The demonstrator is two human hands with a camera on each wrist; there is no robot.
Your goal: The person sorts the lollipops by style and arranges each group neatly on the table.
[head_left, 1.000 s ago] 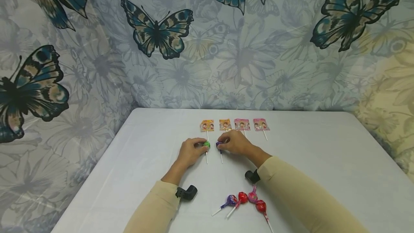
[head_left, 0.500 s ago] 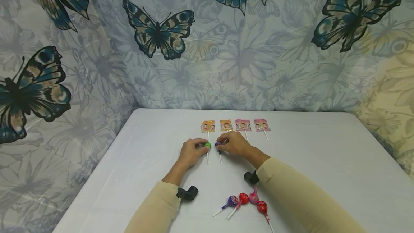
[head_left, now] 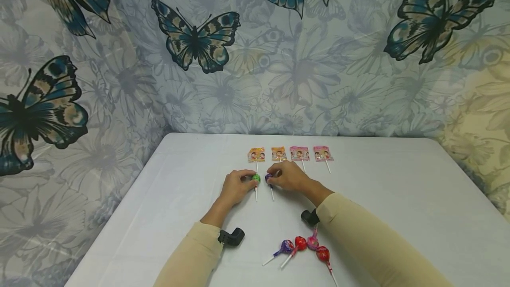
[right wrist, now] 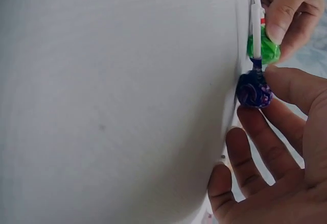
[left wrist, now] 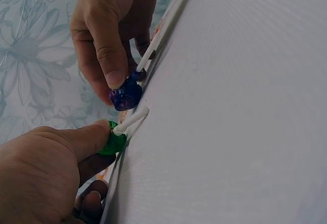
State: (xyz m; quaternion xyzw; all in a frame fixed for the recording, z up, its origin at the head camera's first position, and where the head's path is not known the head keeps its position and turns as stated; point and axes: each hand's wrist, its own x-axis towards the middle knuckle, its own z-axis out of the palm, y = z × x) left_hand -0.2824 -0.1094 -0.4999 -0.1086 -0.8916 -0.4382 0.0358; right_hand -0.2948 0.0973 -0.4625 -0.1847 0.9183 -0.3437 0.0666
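With thumb and fingers my left hand pinches the round head of a green-wrapped lollipop. Its white stick points toward me on the table. Just to the right, my right hand pinches a dark blue and purple lollipop, stick also toward me. A small gap separates the two candies. The left wrist view shows the green lollipop under the left thumb and the blue lollipop under the other hand. In the right wrist view the blue lollipop sits between thumb and fingertips.
Behind the hands lie flat lollipops in a row: two orange packets and two pink packets. Nearer me, a loose group holds a purple lollipop, two red ones and a pink one. The white table meets a butterfly-patterned backdrop.
Both hands keep their hold and stay almost in place. The blue lollipop's stick end has shifted very slightly; the other lollipops lie as before.
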